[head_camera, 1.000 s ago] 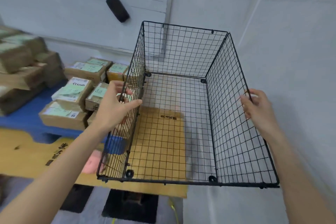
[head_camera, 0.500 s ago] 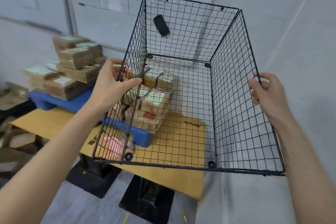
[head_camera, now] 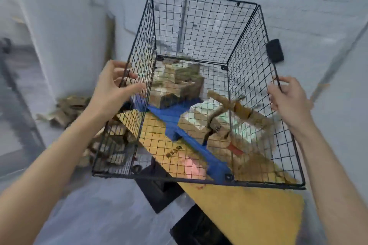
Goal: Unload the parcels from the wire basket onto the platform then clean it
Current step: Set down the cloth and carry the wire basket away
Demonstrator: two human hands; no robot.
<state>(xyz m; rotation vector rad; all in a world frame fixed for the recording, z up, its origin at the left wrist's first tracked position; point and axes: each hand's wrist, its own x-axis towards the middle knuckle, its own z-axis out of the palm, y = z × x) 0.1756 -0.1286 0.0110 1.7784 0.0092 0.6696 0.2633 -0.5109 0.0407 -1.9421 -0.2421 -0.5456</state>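
Two bare hands hold the empty wire basket (head_camera: 205,28) aloft, its open top toward the camera. At 9 o'clock the left hand (head_camera: 113,89) hooks curled fingers over the top wire of the left wall, thumb stretched along the mesh. At 3 o'clock the right hand (head_camera: 288,101) wraps its fingers round the right wall's top wire. Blurred behind the basket's mesh floor, brown parcels (head_camera: 179,83) sit on the blue platform (head_camera: 173,115), which lies on a yellow board (head_camera: 249,211) running to 5 o'clock. Cardboard scraps (head_camera: 65,109) litter the grey floor at 9 o'clock; a black object (head_camera: 274,50) hangs on the wall at 2 o'clock, just outside the mesh
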